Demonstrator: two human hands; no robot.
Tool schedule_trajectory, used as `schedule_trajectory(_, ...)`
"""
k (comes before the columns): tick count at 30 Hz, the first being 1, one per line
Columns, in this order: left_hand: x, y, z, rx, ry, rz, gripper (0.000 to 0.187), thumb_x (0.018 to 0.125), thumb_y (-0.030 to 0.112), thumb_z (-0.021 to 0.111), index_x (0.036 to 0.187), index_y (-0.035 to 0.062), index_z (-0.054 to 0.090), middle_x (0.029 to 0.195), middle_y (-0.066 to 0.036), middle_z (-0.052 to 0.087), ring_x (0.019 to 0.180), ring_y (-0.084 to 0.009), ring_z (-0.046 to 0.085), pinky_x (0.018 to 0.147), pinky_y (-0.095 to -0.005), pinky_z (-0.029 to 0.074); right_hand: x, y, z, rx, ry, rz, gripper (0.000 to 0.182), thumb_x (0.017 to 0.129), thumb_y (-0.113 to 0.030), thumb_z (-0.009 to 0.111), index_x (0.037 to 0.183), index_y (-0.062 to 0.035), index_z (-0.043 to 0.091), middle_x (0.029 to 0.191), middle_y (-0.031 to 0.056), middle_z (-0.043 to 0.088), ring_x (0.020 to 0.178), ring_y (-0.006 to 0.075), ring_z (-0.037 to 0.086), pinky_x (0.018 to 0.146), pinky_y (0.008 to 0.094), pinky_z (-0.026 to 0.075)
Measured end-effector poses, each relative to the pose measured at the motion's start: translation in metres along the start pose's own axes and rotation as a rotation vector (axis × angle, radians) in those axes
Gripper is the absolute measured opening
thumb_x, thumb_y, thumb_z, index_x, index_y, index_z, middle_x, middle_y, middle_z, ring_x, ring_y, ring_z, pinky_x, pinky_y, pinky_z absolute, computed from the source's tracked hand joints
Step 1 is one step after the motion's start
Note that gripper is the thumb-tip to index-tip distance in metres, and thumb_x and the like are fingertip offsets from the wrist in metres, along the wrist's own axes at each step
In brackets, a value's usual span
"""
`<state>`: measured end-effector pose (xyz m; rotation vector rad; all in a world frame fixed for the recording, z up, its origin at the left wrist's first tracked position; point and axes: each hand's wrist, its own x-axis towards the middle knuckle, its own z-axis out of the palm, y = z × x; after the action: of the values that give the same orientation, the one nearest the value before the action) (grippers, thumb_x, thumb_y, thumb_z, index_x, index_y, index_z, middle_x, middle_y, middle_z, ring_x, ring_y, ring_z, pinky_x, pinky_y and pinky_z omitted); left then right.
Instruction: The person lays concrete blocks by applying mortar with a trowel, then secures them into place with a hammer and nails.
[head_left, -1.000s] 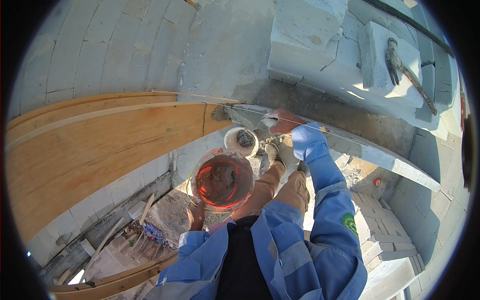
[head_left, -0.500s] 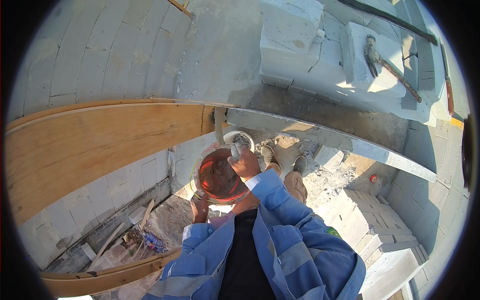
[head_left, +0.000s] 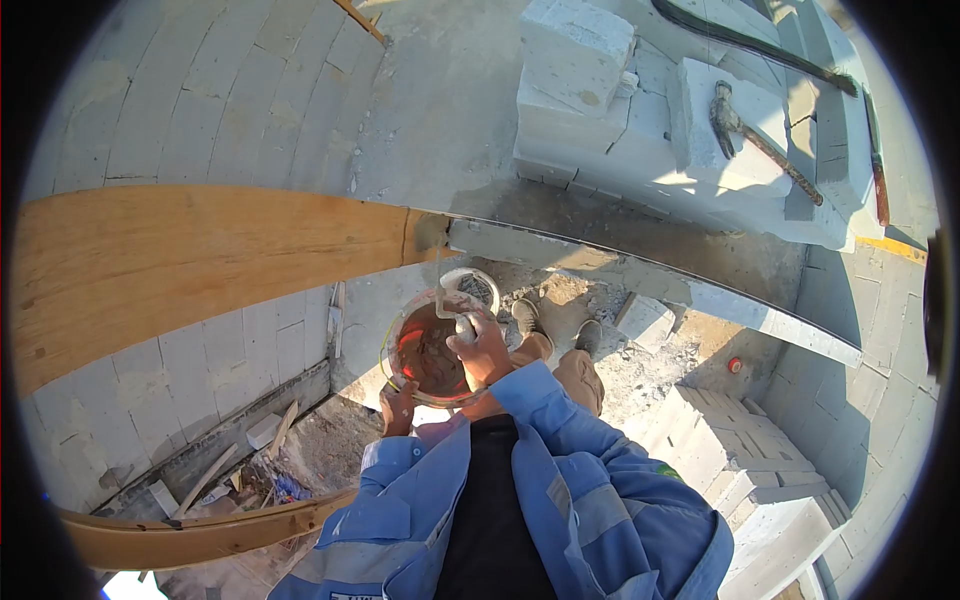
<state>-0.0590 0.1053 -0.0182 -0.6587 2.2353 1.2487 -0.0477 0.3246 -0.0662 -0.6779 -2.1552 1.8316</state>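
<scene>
My right hand (head_left: 480,350) is wrapped round the handle of a trowel (head_left: 464,325) held over the bucket. The trowel's mortar-coated metal part points away from me, toward the wooden board's end, and looks thin from this angle. My left hand (head_left: 397,408) grips the near-left rim of a round bucket (head_left: 408,340), its fingers closed over the edge. Reddish walls and wet grey-brown mortar show inside the bucket. Close behind it stands a white round container (head_left: 487,283), partly hidden by the bucket and my right hand.
A long wooden board (head_left: 200,245) crosses on the left, in line with a narrow grey-white ledge (head_left: 640,275). A claw hammer (head_left: 735,125) lies on stacked white blocks (head_left: 580,120). More blocks (head_left: 745,440) stand lower right; rubble and a red round object (head_left: 735,365) lie on the floor.
My right hand has moved slightly down and turned the trowel, whose metal part now looks thinner. More of the bucket's mortar shows. The view has shifted a little; my left hand stays on the rim.
</scene>
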Motion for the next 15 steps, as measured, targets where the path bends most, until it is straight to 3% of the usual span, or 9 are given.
schedule_trajectory(1, -0.004, 0.003, 0.001, 0.012, 0.004, 0.017, 0.013, 0.080, 0.009, 0.066, 0.090, -0.0010, 0.067, 0.077, -0.007, 0.067, 0.069, -0.0178, 0.065, 0.065, -0.0320, 0.053, 0.005, 0.022, 0.006, 0.232, -0.155, 0.444, 0.037, 0.080, -0.020, 0.072, 0.108, 0.0021, 0.064, 0.083, 0.0089, 0.067, 0.066, 0.0193, 0.063, 0.061, 0.0334, 0.051)
schedule_trajectory(3, -0.003, 0.003, -0.002, 0.015, 0.023, 0.040, 0.016, 0.081, 0.009, 0.066, 0.093, -0.0015, 0.068, 0.079, -0.007, 0.068, 0.072, -0.0185, 0.066, 0.067, -0.0322, 0.054, 0.033, 0.014, -0.010, 0.386, -0.172, 0.584, 0.028, 0.081, -0.015, 0.070, 0.103, 0.0010, 0.066, 0.071, 0.0030, 0.062, 0.053, 0.0099, 0.055, 0.048, 0.0287, 0.045)
schedule_trajectory(5, -0.001, -0.002, -0.009, 0.106, -0.004, 0.038, 0.020, 0.081, 0.009, 0.066, 0.098, -0.0019, 0.069, 0.081, -0.007, 0.068, 0.075, -0.0189, 0.066, 0.070, -0.0328, 0.053, 0.054, 0.031, -0.012, 0.473, -0.248, 0.586, 0.035, 0.074, -0.016, 0.073, 0.102, 0.0031, 0.065, 0.071, 0.0076, 0.063, 0.051, 0.0151, 0.058, 0.049, 0.0323, 0.048)
schedule_trajectory(6, 0.002, -0.009, -0.012, 0.098, 0.006, 0.034, 0.020, 0.081, 0.009, 0.066, 0.098, -0.0019, 0.069, 0.081, -0.007, 0.068, 0.075, -0.0189, 0.066, 0.070, -0.0328, 0.053, 0.062, 0.033, -0.013, 0.582, -0.285, 0.630, 0.032, 0.073, -0.014, 0.073, 0.100, 0.0013, 0.066, 0.072, 0.0066, 0.063, 0.053, 0.0150, 0.059, 0.049, 0.0310, 0.048)
schedule_trajectory(11, -0.001, -0.001, -0.013, 0.139, 0.012, 0.083, 0.017, 0.081, 0.010, 0.067, 0.092, -0.0023, 0.069, 0.078, -0.007, 0.068, 0.070, -0.0169, 0.063, 0.066, -0.0331, 0.051, 0.065, 0.023, -0.008, 0.563, -0.344, 0.584, 0.027, 0.075, -0.012, 0.072, 0.099, 0.0002, 0.067, 0.072, 0.0045, 0.063, 0.056, 0.0140, 0.059, 0.051, 0.0300, 0.048)
schedule_trajectory(13, 0.002, -0.001, -0.011, 0.128, 0.019, 0.064, 0.016, 0.080, 0.011, 0.067, 0.090, -0.0020, 0.068, 0.076, -0.007, 0.067, 0.069, -0.0166, 0.062, 0.064, -0.0332, 0.050, 0.058, 0.017, -0.021, 0.366, -0.397, 0.138, 0.025, 0.076, -0.009, 0.071, 0.099, 0.0005, 0.067, 0.071, 0.0032, 0.062, 0.056, 0.0128, 0.059, 0.051, 0.0297, 0.048)
schedule_trajectory(14, 0.003, -0.002, -0.012, 0.134, 0.018, 0.050, 0.016, 0.079, 0.011, 0.068, 0.088, -0.0017, 0.068, 0.074, -0.007, 0.066, 0.067, -0.0162, 0.061, 0.063, -0.0332, 0.050, 0.059, -0.030, -0.038, 0.501, -0.353, 0.516, 0.021, 0.077, -0.007, 0.070, 0.096, -0.0003, 0.067, 0.070, 0.0014, 0.060, 0.056, 0.0116, 0.058, 0.051, 0.0282, 0.048)
schedule_trajectory(15, 0.006, -0.004, -0.012, 0.121, 0.022, 0.049, 0.016, 0.079, 0.011, 0.068, 0.088, -0.0017, 0.068, 0.074, -0.007, 0.066, 0.067, -0.0162, 0.061, 0.063, -0.0332, 0.050, 0.056, -0.030, -0.039, 0.492, -0.361, 0.511, 0.021, 0.077, -0.007, 0.070, 0.096, -0.0003, 0.067, 0.070, 0.0014, 0.060, 0.056, 0.0116, 0.058, 0.051, 0.0282, 0.048)
